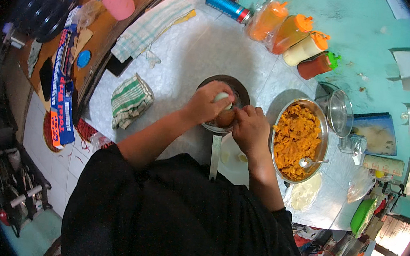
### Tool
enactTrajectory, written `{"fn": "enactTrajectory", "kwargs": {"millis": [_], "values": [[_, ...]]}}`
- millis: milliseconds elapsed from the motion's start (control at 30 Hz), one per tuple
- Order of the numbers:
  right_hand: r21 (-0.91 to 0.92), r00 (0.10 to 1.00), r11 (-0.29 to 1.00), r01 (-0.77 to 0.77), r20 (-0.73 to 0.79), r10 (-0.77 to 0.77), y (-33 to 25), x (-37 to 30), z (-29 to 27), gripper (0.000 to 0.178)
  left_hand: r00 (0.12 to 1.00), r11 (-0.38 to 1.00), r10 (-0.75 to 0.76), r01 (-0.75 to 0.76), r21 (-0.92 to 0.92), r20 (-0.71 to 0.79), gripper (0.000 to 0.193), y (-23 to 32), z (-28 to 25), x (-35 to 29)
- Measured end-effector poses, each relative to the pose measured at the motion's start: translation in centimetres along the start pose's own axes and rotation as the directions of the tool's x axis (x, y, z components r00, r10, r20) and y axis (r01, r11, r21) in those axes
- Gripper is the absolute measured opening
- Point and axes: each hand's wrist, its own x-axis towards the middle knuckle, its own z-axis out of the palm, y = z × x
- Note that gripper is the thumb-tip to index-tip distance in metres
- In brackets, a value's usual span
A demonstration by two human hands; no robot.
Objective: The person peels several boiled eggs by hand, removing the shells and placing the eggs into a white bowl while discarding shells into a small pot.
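Over a dark saucepan point(242, 90), my left hand point(207, 101) is closed round a pale egg point(222, 97). Just below it shows a brown, shell-like surface point(225, 117); whether this is the same egg or a second one, I cannot tell. My right hand point(252, 128) has its fingers pressed together at the brown part's right side, by the pan's rim. The pan's handle point(215, 158) points toward my body. Partly under my right wrist lies a white plate point(230, 171) with pale pieces on it.
Right of my hands stands a metal bowl point(324, 153) of orange mash with a spoon point(307, 162). Behind are several sauce bottles point(293, 33) and a blue can point(227, 7). A folded green-striped cloth point(131, 101) lies left, and a long wrap box point(63, 81) farther left.
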Motion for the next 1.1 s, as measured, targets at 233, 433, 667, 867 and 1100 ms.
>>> {"fn": "enactTrajectory", "kwargs": {"millis": [233, 433, 667, 867, 1100], "values": [[0.263, 0.982, 0.958, -0.114, -0.117, 0.149, -0.7, -3.7, -2.9, 0.022, 0.982, 0.653, 0.104, -0.188, 0.733, 0.159, 0.025, 0.2, 1.2, -0.9], [0.446, 0.953, 0.881, -0.158, -0.164, 0.254, 0.3, -9.7, -3.8, 0.016, 0.975, 0.358, -0.019, -0.199, 0.912, 0.22, 0.027, -0.1, 2.0, -0.4], [0.559, 0.963, 0.823, -0.105, -0.151, 0.225, 0.6, -12.8, -4.3, 0.015, 0.867, 0.437, -0.419, -0.069, 0.897, 0.271, 0.043, 3.0, 2.5, 1.6], [0.62, 0.965, 0.778, -0.097, -0.134, 0.227, 0.5, -14.8, -4.8, 0.015, 0.888, 0.473, -0.417, 0.03, 0.881, 0.194, 0.05, 1.5, 3.2, 1.2], [0.747, 0.953, 0.632, -0.206, 0.005, 0.304, 1.6, -17.3, -4.7, 0.015, 0.863, 0.824, -0.495, 0.428, 0.372, 0.104, 0.039, 0.4, 1.4, 1.1]]}}
